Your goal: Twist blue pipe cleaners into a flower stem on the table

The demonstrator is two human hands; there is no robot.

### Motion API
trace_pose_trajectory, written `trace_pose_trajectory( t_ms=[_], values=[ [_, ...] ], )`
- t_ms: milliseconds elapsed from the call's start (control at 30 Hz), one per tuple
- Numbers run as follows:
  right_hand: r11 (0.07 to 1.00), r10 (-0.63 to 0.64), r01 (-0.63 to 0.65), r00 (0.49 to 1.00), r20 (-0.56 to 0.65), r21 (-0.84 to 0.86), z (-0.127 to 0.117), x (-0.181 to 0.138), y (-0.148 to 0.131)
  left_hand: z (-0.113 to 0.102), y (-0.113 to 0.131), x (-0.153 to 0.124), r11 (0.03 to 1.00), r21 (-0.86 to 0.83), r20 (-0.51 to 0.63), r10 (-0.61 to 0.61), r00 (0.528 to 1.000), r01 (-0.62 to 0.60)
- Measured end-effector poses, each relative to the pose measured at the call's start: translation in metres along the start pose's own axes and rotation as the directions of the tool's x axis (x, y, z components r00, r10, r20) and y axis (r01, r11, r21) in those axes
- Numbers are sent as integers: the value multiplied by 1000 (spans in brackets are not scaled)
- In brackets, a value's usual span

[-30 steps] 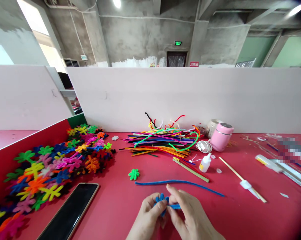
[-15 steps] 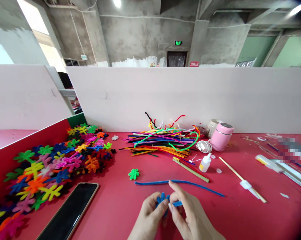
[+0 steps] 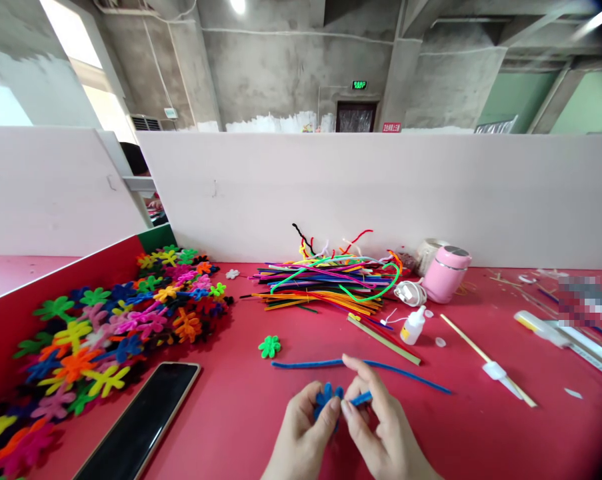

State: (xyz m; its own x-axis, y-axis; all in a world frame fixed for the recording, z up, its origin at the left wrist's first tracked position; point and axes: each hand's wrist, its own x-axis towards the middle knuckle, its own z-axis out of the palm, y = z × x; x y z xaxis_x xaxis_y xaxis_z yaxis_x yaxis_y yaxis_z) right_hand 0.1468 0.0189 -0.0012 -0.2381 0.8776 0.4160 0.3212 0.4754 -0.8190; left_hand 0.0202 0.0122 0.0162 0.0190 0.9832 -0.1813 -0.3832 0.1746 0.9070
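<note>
Between thumb and fingers, my left hand pinches a blue pipe-cleaner flower with several looped petals; its lower part is hidden behind the thumb. Close on its right, my right hand is closed on the blue pipe-cleaner end, thumb and finger pressed together and the index finger raised. Just beyond the hands, a straight blue pipe cleaner lies across the table. A finished-looking green flower rests to the left of it.
Many coloured flowers are heaped at the left, by a phone. Behind lie bundled pipe cleaners. A glue bottle, pink container, wooden stick and white glue-gun-like tool stand or lie rightward. A white partition closes the back.
My right hand has shifted slightly, and the blue end in its fingers now tilts upward to the right. My left hand keeps its pinch on the flower. The whole view has shifted slightly.
</note>
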Motion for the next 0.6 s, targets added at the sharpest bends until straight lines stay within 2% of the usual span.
trace_pose_trajectory(
  t_ms=[100,200,267,367,433,467,533,600],
  values=[
    [951,191,-192,981,29,243,2,1,-4,1,3,-4,998,25,-42,56,998,-55],
    [824,368,-365,926,80,433,2,2,-6,-4,-6,-7,990,83,-113,121,986,-112],
    [681,457,-450,877,145,577,2,3,-7,-6,-14,-8,971,185,-172,184,968,-152],
    [380,541,-543,787,297,748,4,6,-8,-5,-22,-9,918,308,-210,321,923,-249],
    [200,561,-579,729,392,790,5,7,-9,-1,-22,-9,883,316,-162,409,898,-346],
    [139,565,-586,709,422,799,5,7,-9,1,-21,-9,868,309,-120,441,889,-388],
    [80,572,-587,689,445,806,5,7,-8,5,-18,-8,846,306,-36,470,882,-438],
    [87,575,-591,687,444,802,4,7,-8,7,-16,-7,840,317,-7,467,884,-440]
  ],
)
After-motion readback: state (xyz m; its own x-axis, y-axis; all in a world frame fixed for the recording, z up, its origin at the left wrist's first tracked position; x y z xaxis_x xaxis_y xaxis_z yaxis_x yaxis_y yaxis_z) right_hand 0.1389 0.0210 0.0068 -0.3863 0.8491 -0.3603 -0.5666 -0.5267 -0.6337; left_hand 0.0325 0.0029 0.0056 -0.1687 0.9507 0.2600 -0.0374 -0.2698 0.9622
